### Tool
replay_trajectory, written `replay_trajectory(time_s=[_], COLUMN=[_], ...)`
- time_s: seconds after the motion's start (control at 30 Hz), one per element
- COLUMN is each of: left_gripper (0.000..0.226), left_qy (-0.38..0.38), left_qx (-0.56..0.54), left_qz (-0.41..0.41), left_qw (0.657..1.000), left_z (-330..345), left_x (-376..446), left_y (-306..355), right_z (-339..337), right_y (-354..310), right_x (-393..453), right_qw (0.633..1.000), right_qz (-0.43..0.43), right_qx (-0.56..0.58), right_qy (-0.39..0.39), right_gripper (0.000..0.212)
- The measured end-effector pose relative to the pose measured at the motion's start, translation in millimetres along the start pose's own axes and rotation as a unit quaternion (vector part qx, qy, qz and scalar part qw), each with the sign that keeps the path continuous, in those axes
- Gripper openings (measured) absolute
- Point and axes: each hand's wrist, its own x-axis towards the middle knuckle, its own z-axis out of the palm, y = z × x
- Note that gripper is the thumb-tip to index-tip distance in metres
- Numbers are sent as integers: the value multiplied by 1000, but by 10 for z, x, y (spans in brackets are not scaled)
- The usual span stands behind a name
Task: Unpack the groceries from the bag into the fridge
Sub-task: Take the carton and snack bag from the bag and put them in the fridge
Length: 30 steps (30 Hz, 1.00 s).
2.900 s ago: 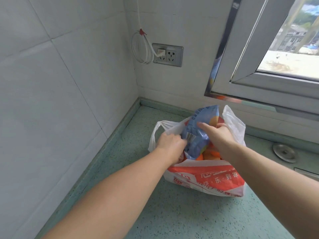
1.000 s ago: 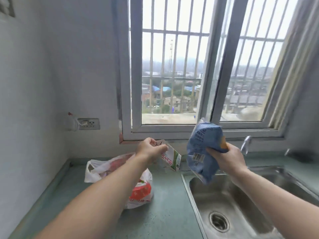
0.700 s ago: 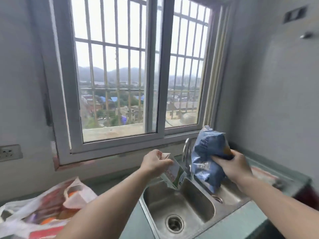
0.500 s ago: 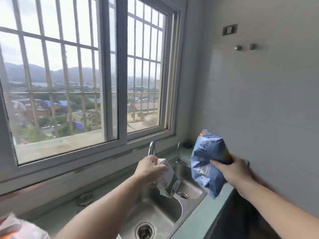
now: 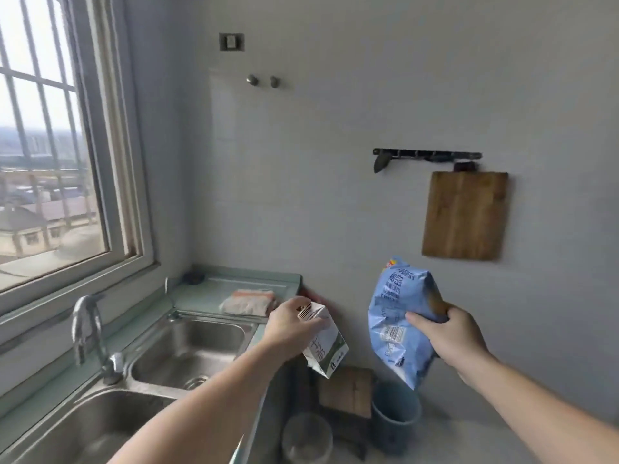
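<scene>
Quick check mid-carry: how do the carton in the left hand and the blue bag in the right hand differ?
The carton is a rigid white box with green print; the blue bag is soft, crinkled plastic. The carton is the smaller of the two. The left hand grips the carton from its top end, so it hangs tilted; the right hand clasps the bag around its middle. Both are held in the air, beyond the edge of the counter.

The white and green carton [image 5: 323,343] carries large dark characters down its side and a barcode near its top, all too blurred to read. The blue packet [image 5: 400,321] shows dark printed lines and a barcode patch, equally illegible. No brand or number is readable.
</scene>
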Motion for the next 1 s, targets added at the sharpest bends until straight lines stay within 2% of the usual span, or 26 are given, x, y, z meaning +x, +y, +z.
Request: replay_trajectory(time_s=[0.07,0.17,0.33,0.57,0.8,1.0], left_gripper=[42,51,47,44,44,37], left_qy=[-18,-37,-86,-153,-235,-312], left_qx=[1,-8,-31,-72,-87,-91], left_qz=[17,28,67,125,178,240], left_qw=[1000,999,994,978,952,915], left_z=[307,773,1583,2672,3810,4727], left_x=[-24,-60,-226,-394,-413,-210], left_y=[285,696,1377,2087,2661,3079], right_z=[-396,-999,-1973,-3086,-3983,-4575], right_y=[83,186,510,1005,1290,1591], right_x=[25,46,54,7,-69,152], right_qw=[1000,998,992,976,955,928], right_qz=[4,9,25,57,77,104], right_qx=[0,-2,-13,-36,-47,-67], right_qy=[30,65,124,205,284,351], right_gripper=[16,15,14,18,12,11])
